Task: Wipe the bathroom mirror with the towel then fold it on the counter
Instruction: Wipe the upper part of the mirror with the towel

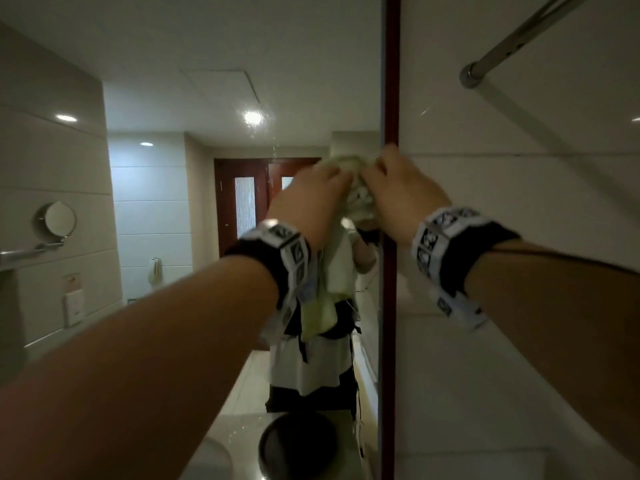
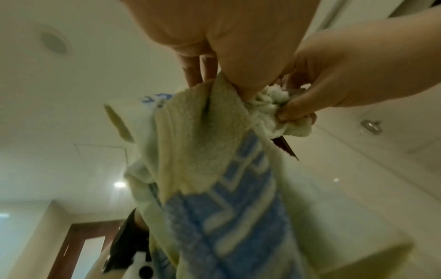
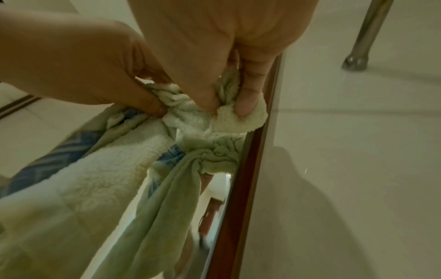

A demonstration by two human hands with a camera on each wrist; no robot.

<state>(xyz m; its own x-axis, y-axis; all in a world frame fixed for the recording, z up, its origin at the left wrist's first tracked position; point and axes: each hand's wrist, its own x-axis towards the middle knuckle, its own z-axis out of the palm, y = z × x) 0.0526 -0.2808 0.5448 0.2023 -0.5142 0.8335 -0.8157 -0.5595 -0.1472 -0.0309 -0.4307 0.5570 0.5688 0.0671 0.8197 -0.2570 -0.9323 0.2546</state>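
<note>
We've got both hands up at the mirror [image 1: 207, 133], near its red-brown frame [image 1: 391, 81]. Left hand [image 1: 308, 199] and right hand [image 1: 398, 192] each pinch the bunched top of the towel [image 1: 329, 282] against the glass. The rest of it hangs down, pale green with a blue pattern. A metal rail [image 1: 509, 39] is fixed to the tiled wall on the right.
</note>
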